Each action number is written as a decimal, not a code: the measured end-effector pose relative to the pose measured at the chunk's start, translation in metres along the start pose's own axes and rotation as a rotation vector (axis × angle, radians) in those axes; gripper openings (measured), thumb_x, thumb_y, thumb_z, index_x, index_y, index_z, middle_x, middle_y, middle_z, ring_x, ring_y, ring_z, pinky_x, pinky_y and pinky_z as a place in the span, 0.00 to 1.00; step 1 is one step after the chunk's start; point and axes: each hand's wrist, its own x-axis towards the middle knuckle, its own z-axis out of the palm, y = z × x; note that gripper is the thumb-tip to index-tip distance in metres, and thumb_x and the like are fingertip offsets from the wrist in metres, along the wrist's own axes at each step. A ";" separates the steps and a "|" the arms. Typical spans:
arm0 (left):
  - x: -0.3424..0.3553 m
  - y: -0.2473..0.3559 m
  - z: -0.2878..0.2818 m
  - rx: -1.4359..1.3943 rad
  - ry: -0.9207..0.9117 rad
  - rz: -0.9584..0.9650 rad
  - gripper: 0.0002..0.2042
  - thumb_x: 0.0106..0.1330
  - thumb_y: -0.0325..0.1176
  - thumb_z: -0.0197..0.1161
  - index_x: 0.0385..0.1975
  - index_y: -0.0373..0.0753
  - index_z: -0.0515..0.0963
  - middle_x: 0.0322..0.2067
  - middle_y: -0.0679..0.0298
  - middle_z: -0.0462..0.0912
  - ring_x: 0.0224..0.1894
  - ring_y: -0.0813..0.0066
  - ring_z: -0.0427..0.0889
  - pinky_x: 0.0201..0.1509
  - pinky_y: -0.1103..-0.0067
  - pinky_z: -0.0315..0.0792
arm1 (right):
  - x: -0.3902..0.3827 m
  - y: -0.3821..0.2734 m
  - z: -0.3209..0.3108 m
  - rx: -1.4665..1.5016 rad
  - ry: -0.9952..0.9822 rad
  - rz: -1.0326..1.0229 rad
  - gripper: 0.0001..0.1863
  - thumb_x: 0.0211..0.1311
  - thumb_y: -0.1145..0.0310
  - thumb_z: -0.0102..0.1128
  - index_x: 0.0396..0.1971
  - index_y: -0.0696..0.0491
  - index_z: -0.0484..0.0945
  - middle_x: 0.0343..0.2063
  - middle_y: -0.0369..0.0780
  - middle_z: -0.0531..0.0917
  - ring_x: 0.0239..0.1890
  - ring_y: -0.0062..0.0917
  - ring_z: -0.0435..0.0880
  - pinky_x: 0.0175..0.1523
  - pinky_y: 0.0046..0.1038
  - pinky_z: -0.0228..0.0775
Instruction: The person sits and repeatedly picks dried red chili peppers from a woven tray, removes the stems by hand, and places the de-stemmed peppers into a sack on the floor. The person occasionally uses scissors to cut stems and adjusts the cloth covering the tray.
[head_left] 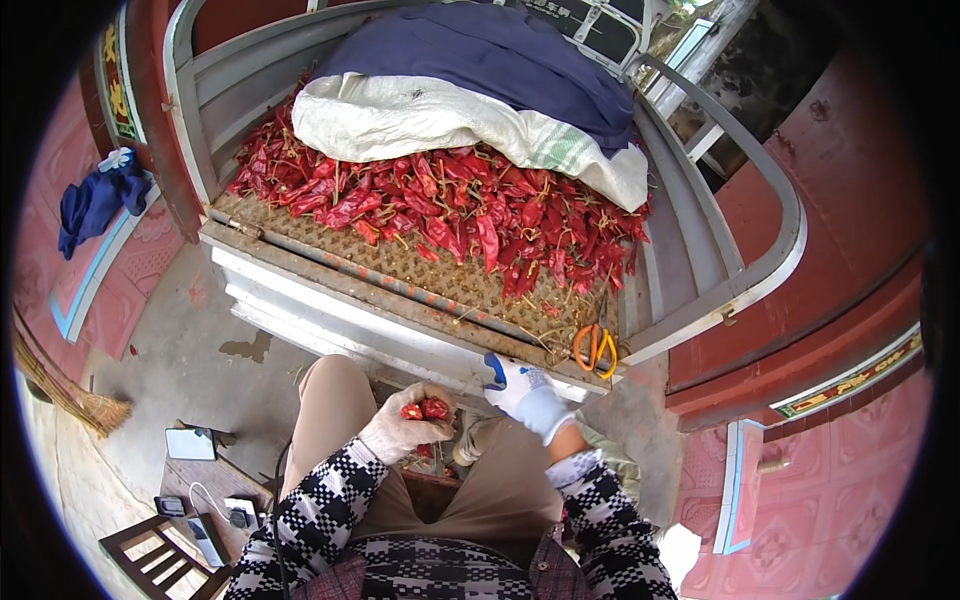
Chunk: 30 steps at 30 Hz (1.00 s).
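Note:
My left hand (pixel 408 425), in a pale knitted glove, is closed around a few dried red chili peppers (pixel 432 408) above my lap. To its right, my right hand (pixel 522 388) wears a white glove with blue fingertips. Its fingers are parted, and I see nothing in them. That hand is just in front of the truck bed's metal edge (pixel 440 335). Scissors (pixel 595 350) with orange and yellow handles lie on the bed near it. A large heap of dried red chili peppers (pixel 470 205) covers the bed behind. Below my hands, a container (pixel 430 485) with some red bits shows partly between my legs.
A white woven sack (pixel 400 120) and a dark blue cloth (pixel 480 50) lie over the heap. Grey rails (pixel 770 200) flank the bed. At left are a small table (pixel 235 465) with devices and a cable, a wooden chair (pixel 150 550) and a broom (pixel 95 405).

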 end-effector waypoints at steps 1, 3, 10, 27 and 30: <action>0.000 0.002 0.000 0.009 -0.003 -0.009 0.15 0.52 0.22 0.70 0.40 0.34 0.76 0.35 0.66 0.80 0.36 0.82 0.77 0.43 0.82 0.74 | 0.004 0.003 -0.009 -0.012 -0.012 0.029 0.16 0.54 0.50 0.57 0.37 0.44 0.82 0.36 0.45 0.85 0.39 0.42 0.83 0.46 0.40 0.74; -0.002 0.007 0.000 0.028 0.015 -0.026 0.15 0.52 0.23 0.70 0.40 0.34 0.76 0.35 0.67 0.80 0.36 0.82 0.77 0.44 0.83 0.74 | 0.011 0.002 -0.033 -0.030 -0.025 0.108 0.18 0.54 0.49 0.58 0.37 0.45 0.82 0.37 0.44 0.85 0.41 0.40 0.83 0.49 0.39 0.74; 0.000 0.009 0.000 0.105 0.035 -0.008 0.14 0.52 0.21 0.70 0.38 0.34 0.78 0.33 0.67 0.80 0.36 0.82 0.77 0.43 0.82 0.74 | 0.096 0.019 -0.057 -0.225 0.372 0.362 0.32 0.51 0.41 0.63 0.46 0.54 0.78 0.41 0.48 0.83 0.46 0.39 0.82 0.52 0.36 0.73; 0.004 0.005 0.003 -0.470 0.108 -0.108 0.12 0.55 0.20 0.66 0.39 0.33 0.75 0.45 0.53 0.80 0.45 0.63 0.81 0.52 0.69 0.77 | 0.058 0.088 -0.030 1.098 0.312 0.366 0.14 0.62 0.59 0.58 0.31 0.56 0.82 0.22 0.35 0.82 0.18 0.18 0.75 0.22 0.23 0.65; 0.006 -0.001 0.002 -0.517 0.098 -0.115 0.13 0.56 0.24 0.68 0.40 0.34 0.75 0.50 0.50 0.77 0.51 0.57 0.79 0.55 0.65 0.76 | 0.022 0.063 -0.022 1.561 0.172 0.322 0.11 0.63 0.63 0.59 0.35 0.56 0.81 0.22 0.33 0.79 0.18 0.15 0.71 0.20 0.20 0.60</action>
